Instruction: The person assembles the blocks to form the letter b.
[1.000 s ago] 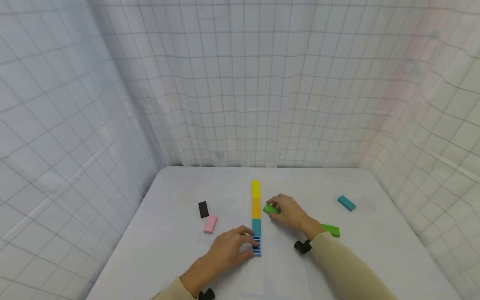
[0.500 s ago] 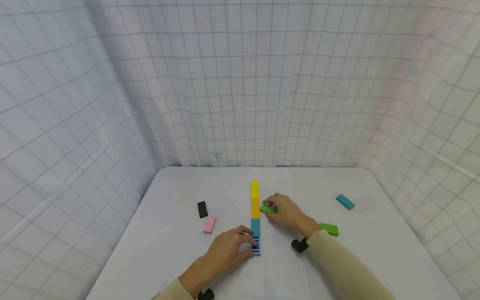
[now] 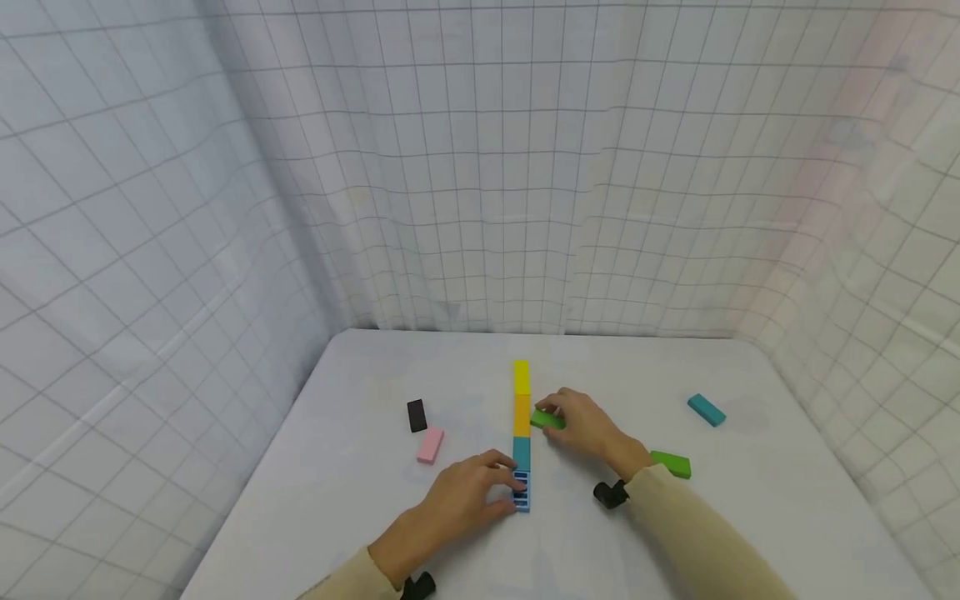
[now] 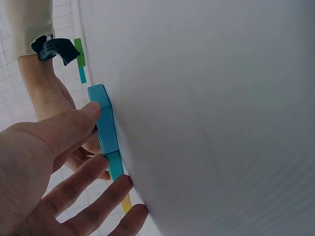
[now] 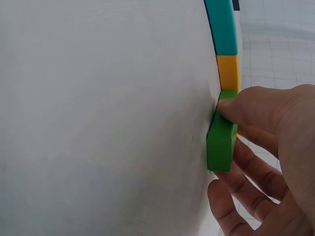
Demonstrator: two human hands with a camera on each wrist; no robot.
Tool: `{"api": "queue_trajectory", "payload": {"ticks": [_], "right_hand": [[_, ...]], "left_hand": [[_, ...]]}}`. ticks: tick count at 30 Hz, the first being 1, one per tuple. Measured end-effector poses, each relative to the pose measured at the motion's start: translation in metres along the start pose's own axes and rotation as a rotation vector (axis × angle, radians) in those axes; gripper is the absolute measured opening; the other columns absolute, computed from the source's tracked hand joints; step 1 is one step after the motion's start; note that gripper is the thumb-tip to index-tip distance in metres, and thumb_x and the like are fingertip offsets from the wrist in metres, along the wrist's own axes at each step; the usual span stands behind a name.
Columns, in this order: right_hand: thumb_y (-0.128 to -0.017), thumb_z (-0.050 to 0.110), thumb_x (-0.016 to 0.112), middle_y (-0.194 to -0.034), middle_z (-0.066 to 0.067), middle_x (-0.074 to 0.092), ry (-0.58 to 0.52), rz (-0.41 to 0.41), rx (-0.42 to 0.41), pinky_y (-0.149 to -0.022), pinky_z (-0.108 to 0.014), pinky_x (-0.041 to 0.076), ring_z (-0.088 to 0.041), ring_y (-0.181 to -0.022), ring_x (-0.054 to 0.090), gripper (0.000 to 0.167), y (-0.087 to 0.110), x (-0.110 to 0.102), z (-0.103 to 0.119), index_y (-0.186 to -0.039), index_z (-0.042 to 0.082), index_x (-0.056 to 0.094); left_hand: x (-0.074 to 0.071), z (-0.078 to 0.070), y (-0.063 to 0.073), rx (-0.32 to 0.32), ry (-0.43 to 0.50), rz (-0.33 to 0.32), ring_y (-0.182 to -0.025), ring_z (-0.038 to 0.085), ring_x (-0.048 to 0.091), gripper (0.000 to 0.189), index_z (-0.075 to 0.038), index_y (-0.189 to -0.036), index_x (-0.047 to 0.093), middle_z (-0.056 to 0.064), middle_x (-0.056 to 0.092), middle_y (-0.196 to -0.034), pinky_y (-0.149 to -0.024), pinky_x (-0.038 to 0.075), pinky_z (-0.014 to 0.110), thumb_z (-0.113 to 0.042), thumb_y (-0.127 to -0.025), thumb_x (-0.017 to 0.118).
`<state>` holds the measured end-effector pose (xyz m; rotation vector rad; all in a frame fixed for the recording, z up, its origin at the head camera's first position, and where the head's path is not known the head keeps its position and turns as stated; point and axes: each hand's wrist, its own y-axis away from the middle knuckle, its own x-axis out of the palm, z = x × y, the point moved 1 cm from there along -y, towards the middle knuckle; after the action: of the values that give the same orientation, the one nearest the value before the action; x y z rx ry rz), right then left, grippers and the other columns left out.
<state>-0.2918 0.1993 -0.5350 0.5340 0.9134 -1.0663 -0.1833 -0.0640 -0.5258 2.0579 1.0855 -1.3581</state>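
A straight row of blocks runs away from me on the white table: a light blue block with a slotted top (image 3: 522,503) nearest, then a teal block (image 3: 522,452), an orange one (image 3: 522,417) and a yellow one (image 3: 521,377). My left hand (image 3: 461,492) holds the light blue block, thumb at its near end and fingers over its top and far part. With thumb and fingers, my right hand (image 3: 583,423) pinches a green block (image 5: 221,147) by its sides. In the head view that block's left end lies right at the orange block's right side.
Left of the row lie a black block (image 3: 417,416) and a pink block (image 3: 431,445). Another green block (image 3: 671,464) sits beside my right forearm, with a separate teal block (image 3: 707,410) farther right. Grid-patterned white curtains (image 3: 480,208) enclose the table (image 3: 360,367).
My right hand has slid the green block slightly left, closing the small gap to the row. My left hand stays on the light blue block. The head view has shifted a little.
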Motion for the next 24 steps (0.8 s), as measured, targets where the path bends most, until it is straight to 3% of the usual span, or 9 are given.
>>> {"api": "queue_trajectory", "payload": {"ticks": [9,13,20,24], "right_hand": [[-0.103,0.013,0.089,-0.12,-0.002,0.079,0.019,0.001,-0.047,-0.104,-0.046,0.066,-0.018,-0.108,0.073,0.035,-0.005,0.0,0.006,-0.138,0.01,0.082],[-0.103,0.012,0.088,-0.121,-0.003,0.079,0.023,0.009,-0.045,-0.106,-0.048,0.065,-0.02,-0.11,0.072,0.036,-0.003,-0.003,0.003,-0.138,0.01,0.083],[-0.105,0.01,0.086,-0.128,-0.004,0.081,0.014,0.001,-0.151,-0.112,-0.05,0.062,-0.024,-0.118,0.071,0.032,-0.003,-0.004,-0.017,-0.137,0.013,0.085],[-0.104,0.004,0.084,-0.132,-0.005,0.082,0.012,0.036,-0.15,-0.116,-0.055,0.06,-0.027,-0.123,0.072,0.033,-0.001,-0.004,-0.01,-0.136,0.013,0.085]], "left_hand": [[-0.003,-0.002,0.005,-0.046,0.011,-0.015,-0.128,0.023,0.079,0.027,-0.034,-0.128,0.09,-0.004,0.078,-0.146,-0.107,0.069,0.049,-0.028,-0.101,0.094],[-0.001,-0.002,0.002,-0.028,0.013,-0.019,-0.128,0.023,0.079,0.027,-0.033,-0.128,0.091,-0.004,0.078,-0.147,-0.107,0.069,0.049,-0.028,-0.102,0.093],[0.001,-0.004,-0.003,0.01,-0.003,-0.033,-0.126,0.022,0.08,0.026,-0.032,-0.126,0.091,-0.004,0.079,-0.145,-0.103,0.07,0.046,-0.027,-0.101,0.094],[0.003,-0.004,0.0,0.008,-0.018,-0.034,-0.125,0.022,0.08,0.026,-0.032,-0.125,0.091,-0.005,0.079,-0.144,-0.102,0.071,0.045,-0.027,-0.1,0.095]]}}
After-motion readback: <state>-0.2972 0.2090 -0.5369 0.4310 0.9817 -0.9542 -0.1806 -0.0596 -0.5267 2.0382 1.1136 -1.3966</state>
